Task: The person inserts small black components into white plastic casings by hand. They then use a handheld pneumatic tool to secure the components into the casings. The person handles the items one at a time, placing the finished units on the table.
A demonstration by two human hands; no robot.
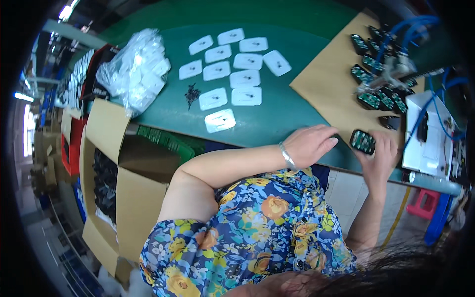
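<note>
My right hand grips a small black casing with a green circuit board showing in it, over the near edge of the brown cardboard sheet. Just left of it, my left hand is closed with thumb and fingers together. A dark piece shows at its fingertips, mostly hidden, so its kind cannot be made out. Beyond my right hand lies a dark casing. Farther back on the sheet are several black casings with green boards, partly under a metal fixture.
Several white rounded plates with small dark bits lie on the green table. Beside them are a heap of tiny dark parts and a plastic bag of white pieces. A white box and blue hoses stand right; an open carton stands left.
</note>
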